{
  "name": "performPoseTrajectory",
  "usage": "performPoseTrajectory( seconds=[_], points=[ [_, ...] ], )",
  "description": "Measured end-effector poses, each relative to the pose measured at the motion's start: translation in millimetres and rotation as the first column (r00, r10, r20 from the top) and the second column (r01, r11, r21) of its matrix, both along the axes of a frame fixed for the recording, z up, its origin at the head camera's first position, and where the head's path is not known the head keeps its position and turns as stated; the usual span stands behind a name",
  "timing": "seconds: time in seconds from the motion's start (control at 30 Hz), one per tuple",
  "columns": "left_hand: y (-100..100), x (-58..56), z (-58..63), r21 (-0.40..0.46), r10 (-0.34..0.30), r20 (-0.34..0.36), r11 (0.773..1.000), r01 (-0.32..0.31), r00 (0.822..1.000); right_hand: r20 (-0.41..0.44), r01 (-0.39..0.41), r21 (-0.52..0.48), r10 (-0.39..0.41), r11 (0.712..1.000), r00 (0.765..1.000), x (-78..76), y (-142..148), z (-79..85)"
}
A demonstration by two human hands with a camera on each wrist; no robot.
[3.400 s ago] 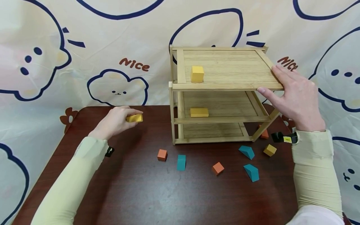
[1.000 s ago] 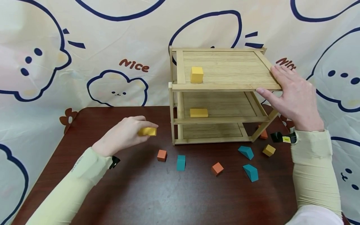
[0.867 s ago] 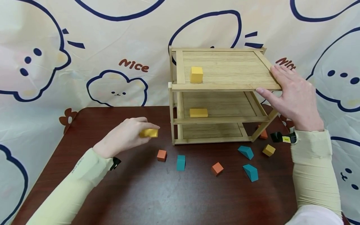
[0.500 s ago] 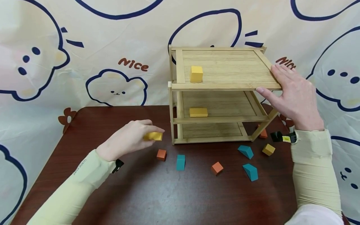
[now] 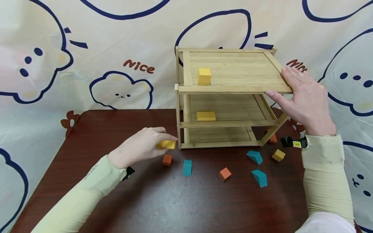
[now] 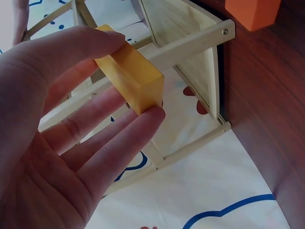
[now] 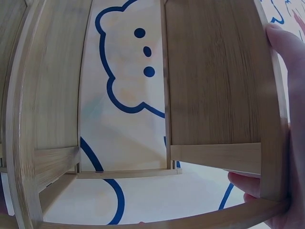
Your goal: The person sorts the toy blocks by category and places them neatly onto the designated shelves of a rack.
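Note:
In the head view my left hand (image 5: 141, 145) holds a yellow rectangular block (image 5: 168, 144) just left of the shelf's front left leg. The left wrist view shows that block (image 6: 133, 74) pinched between thumb and fingertips. A three-tier wooden shelf (image 5: 236, 69) stands on the table. My right hand (image 5: 310, 100) grips the right front corner of its top tier, thumb along the front edge. In the right wrist view, fingertips (image 7: 245, 183) show round the side frame. A yellow block (image 5: 204, 76) stands on the top tier, and another yellow block (image 5: 206, 116) lies on the middle tier.
On the dark table (image 5: 163, 204) lie an orange cube (image 5: 167, 160), a teal block (image 5: 187, 168), a second orange cube (image 5: 225, 174), teal wedges (image 5: 260, 178), a yellow cube (image 5: 278, 155), and an orange piece (image 5: 272, 138) partly behind the shelf's right leg. A patterned cloth (image 5: 122, 38) hangs behind.
My left hand has carried the yellow block rightward and toward the front, close to the shelf's left leg. The right hand stays on the shelf's corner; the other blocks have not moved.

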State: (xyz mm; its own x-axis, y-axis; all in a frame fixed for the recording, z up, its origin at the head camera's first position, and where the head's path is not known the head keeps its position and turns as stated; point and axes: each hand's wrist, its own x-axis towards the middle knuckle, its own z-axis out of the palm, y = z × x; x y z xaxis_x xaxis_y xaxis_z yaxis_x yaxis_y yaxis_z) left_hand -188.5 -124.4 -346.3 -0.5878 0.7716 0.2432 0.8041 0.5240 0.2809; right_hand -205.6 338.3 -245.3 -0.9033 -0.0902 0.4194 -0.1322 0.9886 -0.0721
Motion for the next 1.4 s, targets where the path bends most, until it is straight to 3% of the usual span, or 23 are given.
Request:
performPoseTrajectory(
  seconds=[0.97, 1.4],
  points=[
    [45, 2.8, -7.6, 0.068, -0.125, 0.027, 0.99, 0.123, 0.992, -0.001, 0.004, -0.015, -0.004, 1.0, 1.0, -0.7, -1, -0.8],
    [73, 4.8, -3.0, 0.012, -0.165, 0.001, 0.986, 0.165, 0.986, -0.013, -0.009, -0.024, 0.008, 1.0, 1.0, 0.8, -1, -0.7]
  ],
)
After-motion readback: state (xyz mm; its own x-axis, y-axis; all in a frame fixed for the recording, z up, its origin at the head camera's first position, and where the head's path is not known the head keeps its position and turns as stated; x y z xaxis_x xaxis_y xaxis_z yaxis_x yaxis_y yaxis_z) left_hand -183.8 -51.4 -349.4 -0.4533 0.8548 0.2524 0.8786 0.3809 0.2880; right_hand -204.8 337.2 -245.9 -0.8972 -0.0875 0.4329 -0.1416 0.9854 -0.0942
